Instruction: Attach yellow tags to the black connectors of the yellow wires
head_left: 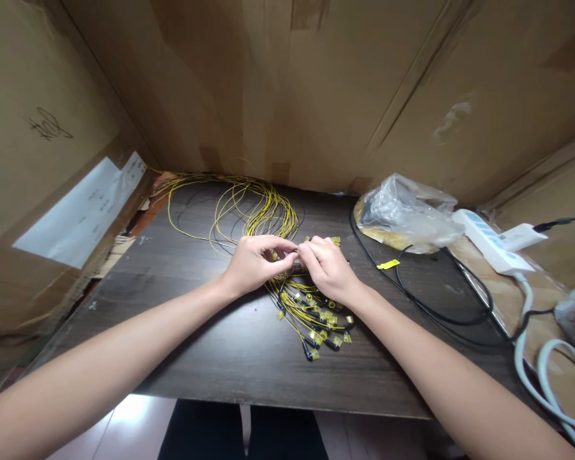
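Note:
My left hand [253, 260] and my right hand [326, 267] meet at the middle of the dark wooden table [196, 332], fingertips pinched together on one small cable end between them. A bundle of thin yellow cables [249, 204] loops away toward the back of the table. Below my right hand lies a heap of yellow and black cable connectors [319, 319]. What exactly sits between my fingertips is too small to make out beyond a dark connector tip.
Cardboard walls [316, 89] enclose the table on three sides. A clear plastic bag [407, 211] lies at the back right, a white power strip [489, 239] beside it, with a black cord [426, 300] and white cable [531, 364] on the right.

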A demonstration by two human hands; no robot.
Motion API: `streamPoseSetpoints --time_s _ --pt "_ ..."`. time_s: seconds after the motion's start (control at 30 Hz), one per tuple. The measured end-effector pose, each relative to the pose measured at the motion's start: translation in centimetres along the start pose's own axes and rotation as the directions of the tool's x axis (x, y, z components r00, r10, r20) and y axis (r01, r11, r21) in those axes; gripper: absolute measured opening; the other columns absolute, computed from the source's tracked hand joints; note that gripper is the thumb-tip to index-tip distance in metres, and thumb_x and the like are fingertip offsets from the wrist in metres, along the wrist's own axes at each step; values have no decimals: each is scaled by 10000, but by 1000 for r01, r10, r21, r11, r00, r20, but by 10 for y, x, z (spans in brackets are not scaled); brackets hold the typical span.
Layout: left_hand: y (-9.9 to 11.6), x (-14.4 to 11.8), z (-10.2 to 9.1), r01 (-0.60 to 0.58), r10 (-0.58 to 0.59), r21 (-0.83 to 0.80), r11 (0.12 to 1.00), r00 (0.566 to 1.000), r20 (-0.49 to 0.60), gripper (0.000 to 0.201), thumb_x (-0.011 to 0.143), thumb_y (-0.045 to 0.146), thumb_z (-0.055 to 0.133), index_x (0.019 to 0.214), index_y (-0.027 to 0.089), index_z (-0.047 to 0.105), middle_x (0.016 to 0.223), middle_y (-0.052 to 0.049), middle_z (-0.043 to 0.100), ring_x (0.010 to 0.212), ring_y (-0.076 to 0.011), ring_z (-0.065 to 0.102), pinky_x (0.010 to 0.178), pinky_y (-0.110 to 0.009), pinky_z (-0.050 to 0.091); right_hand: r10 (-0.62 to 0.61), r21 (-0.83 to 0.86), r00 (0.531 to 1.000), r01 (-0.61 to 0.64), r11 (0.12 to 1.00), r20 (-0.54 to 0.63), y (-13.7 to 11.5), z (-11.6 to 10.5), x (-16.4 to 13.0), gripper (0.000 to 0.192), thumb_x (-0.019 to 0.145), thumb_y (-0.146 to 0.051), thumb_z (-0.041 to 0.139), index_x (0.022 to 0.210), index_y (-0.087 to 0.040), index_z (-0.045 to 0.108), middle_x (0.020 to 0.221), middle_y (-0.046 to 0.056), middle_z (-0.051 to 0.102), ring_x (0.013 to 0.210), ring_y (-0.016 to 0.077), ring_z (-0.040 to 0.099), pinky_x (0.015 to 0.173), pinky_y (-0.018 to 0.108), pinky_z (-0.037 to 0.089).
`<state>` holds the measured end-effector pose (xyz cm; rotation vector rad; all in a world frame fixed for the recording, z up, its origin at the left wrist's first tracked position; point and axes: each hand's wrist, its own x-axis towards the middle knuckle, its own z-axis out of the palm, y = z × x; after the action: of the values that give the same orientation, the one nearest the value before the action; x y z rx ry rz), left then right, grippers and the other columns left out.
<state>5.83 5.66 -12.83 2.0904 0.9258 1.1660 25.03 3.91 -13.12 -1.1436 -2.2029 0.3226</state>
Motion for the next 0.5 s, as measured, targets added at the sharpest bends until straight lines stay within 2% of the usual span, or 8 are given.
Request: streamPoseSetpoints --time_s 0.07,0.17,0.23,0.4,0.5 --pt "-1 1 0 27 -27 -18 999 1000 12 121 829 252 717 891 175 788 791 -35 770 624 -121 656 592 -220 534 0 8 1000 0 1000 -6 -1 -2 0 398 1067 -310 311 714 -214 468 694 33 580 726 209 501 701 372 328" --pt "-2 1 0 76 -75 -46 996 997 16 126 827 264 723 883 170 784 781 -33 763 644 -123 661 592 -214 527 -9 51 999 11 999 -42 -3 -5 0 265 1027 -309 407 803 -212 510 803 44 612 769 212 515 722 372 359" --pt "-2 2 0 80 -79 -55 995 997 21 125 827 269 729 881 170 784 768 -30 758 637 -119 651 581 -209 513 -30 78 998 34 996 -57 -4 -6 -1 209 1001 -299 454 817 -212 506 801 44 598 763 212 515 717 367 376" --pt "0 1 -2 12 -11 -33 999 999 31 117 851 250 707 900 174 782 762 -24 743 586 -99 602 561 -206 492 -26 132 999 29 991 -19 -3 -4 -1 365 1049 -290 365 694 -224 422 638 9 498 664 193 468 675 349 367" --pt "2 1 -2 -18 19 -27 999 999 34 106 844 231 705 890 166 774 748 -23 732 581 -95 596 562 -202 492 -10 137 1000 9 991 4 -2 -2 -1 416 1070 -316 329 673 -223 412 614 3 494 655 190 464 680 348 356"
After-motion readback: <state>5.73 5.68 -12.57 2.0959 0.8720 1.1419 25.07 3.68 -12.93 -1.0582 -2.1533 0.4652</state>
